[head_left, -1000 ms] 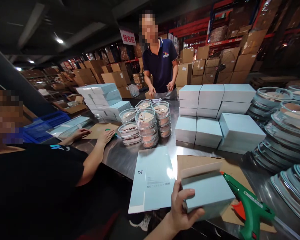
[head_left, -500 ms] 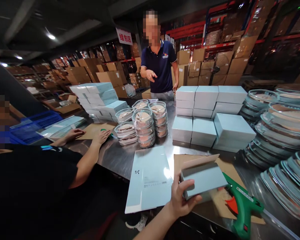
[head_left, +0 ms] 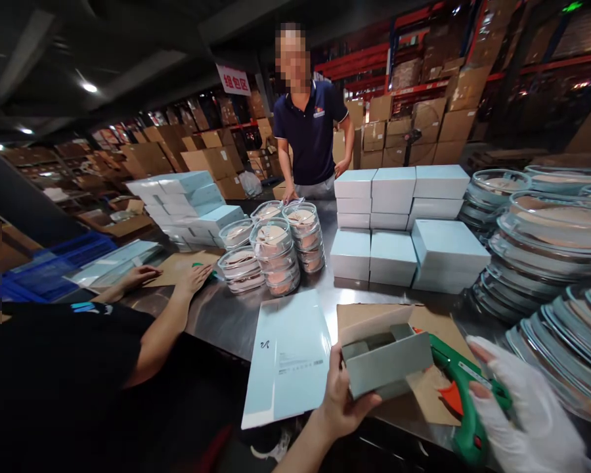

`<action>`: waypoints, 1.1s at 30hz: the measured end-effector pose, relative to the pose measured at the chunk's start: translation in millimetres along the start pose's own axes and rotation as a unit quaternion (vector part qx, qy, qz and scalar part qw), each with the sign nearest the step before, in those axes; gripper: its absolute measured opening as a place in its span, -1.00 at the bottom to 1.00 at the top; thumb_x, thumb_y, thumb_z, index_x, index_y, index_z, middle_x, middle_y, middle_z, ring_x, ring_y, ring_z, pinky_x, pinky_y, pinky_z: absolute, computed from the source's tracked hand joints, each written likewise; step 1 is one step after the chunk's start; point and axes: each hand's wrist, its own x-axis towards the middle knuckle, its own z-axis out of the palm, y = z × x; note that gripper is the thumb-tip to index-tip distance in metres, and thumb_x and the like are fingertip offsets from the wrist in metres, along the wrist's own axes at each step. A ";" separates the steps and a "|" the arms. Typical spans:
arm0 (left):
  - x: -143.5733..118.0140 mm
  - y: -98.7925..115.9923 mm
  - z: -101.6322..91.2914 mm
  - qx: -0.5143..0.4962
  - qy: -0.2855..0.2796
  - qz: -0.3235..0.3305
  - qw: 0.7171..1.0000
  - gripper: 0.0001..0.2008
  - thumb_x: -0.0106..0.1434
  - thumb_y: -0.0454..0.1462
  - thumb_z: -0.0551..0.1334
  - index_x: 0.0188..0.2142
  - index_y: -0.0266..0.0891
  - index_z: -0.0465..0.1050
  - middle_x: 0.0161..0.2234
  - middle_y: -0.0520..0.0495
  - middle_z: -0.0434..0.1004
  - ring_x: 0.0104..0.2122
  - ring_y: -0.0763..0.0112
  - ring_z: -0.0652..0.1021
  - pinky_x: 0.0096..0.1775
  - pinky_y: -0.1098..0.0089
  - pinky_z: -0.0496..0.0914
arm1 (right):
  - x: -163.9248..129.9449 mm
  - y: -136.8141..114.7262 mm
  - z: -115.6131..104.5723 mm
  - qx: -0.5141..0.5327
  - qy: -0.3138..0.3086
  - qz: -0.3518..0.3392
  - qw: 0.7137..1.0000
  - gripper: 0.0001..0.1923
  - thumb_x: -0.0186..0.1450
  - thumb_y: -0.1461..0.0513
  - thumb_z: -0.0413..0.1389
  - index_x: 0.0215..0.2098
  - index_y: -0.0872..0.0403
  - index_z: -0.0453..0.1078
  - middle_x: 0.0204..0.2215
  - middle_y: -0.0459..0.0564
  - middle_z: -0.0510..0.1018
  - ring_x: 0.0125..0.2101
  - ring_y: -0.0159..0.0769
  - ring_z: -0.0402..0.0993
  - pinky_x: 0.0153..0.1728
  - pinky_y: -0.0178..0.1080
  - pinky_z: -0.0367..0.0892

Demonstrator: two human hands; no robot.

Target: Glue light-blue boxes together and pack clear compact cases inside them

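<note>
My left hand (head_left: 343,402) is wrapped round the lower left side of a light blue cardboard box (head_left: 391,364). The box is tilted with its flap up, and its hollow inside shows. A white glove with bare fingertips covers my right hand (head_left: 529,410), which is beside the green glue gun (head_left: 470,420) with thumb and fingers apart. The gun has an orange trigger and lies on a brown cardboard sheet (head_left: 431,401). Whether my right fingers touch the gun, I cannot tell. A flat light blue printed carton (head_left: 290,355) lies to the left of the box.
Stacked light blue boxes (head_left: 394,256) stand behind my hands. Round clear containers (head_left: 273,253) are piled in the middle, larger ones (head_left: 546,243) at right. A co-worker in black (head_left: 64,381) sits at left; another person (head_left: 308,131) stands across the metal table (head_left: 217,328).
My gloved right hand has come in from the right to the glue gun. The box in my left hand has turned, showing its inside. The person opposite has lowered a hand to the table.
</note>
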 end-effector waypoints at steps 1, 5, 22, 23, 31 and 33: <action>-1.0 0.3 -0.6 0.001 -0.004 0.011 1.000 -0.33 0.32 -0.13 0.42 0.33 -0.08 0.23 0.28 -0.37 0.30 0.29 -0.16 0.42 0.16 -0.05 0.48 | -6.2 1.4 13.7 0.027 -0.013 0.009 1.000 -0.46 0.48 -0.06 0.12 0.35 -0.07 0.34 0.22 0.12 0.53 0.17 0.10 0.53 0.18 0.12 0.49; -5.3 1.3 -0.3 -0.014 -0.005 0.046 0.999 -0.35 0.37 -0.17 0.37 0.37 0.02 0.19 0.15 -0.28 0.49 0.26 -0.17 0.47 0.24 -0.26 0.37 | -34.0 7.6 55.4 0.142 -0.070 0.036 0.987 -0.30 0.51 -0.12 0.04 0.51 -0.08 0.11 0.38 0.14 0.37 0.32 0.11 0.39 0.28 0.08 0.41; 2.5 6.1 9.1 -0.045 0.131 -0.011 0.990 0.04 0.29 0.31 0.19 0.54 0.14 -0.31 0.56 -0.36 -0.22 0.53 -0.17 -0.03 0.40 -0.23 0.10 | -39.7 -1.2 56.3 0.129 -0.082 0.053 0.987 -0.44 0.52 -0.04 0.06 0.41 -0.09 0.27 0.32 0.08 0.46 0.27 -0.02 0.47 0.27 -0.07 0.44; 4.3 8.3 5.5 -0.039 0.145 -0.018 0.989 0.03 0.26 0.33 0.19 0.53 0.17 -0.26 0.55 -0.33 -0.16 0.52 -0.19 0.01 0.40 -0.25 0.10 | -38.8 -2.7 54.9 0.130 -0.082 0.055 0.987 -0.44 0.52 -0.04 0.06 0.42 -0.09 0.27 0.32 0.09 0.46 0.28 -0.01 0.46 0.27 -0.06 0.44; 16.0 16.9 -17.2 -0.019 0.193 -0.037 0.980 -0.07 0.27 0.36 0.15 0.49 0.21 -0.10 0.51 -0.24 0.00 0.49 -0.19 0.12 0.37 -0.25 0.17 | -32.1 -11.5 48.6 0.135 -0.063 0.076 0.986 -0.44 0.51 -0.04 0.07 0.41 -0.12 0.30 0.28 0.05 0.49 0.25 -0.01 0.49 0.25 -0.05 0.46; 14.5 18.6 -15.9 -0.020 0.190 -0.045 0.981 -0.09 0.28 0.36 0.15 0.48 0.19 -0.06 0.50 -0.25 0.00 0.48 -0.18 0.13 0.37 -0.24 0.18 | -30.8 -12.1 48.2 0.131 -0.062 0.077 0.987 -0.46 0.51 -0.04 0.06 0.38 -0.09 0.33 0.26 0.07 0.51 0.23 0.00 0.50 0.24 -0.04 0.48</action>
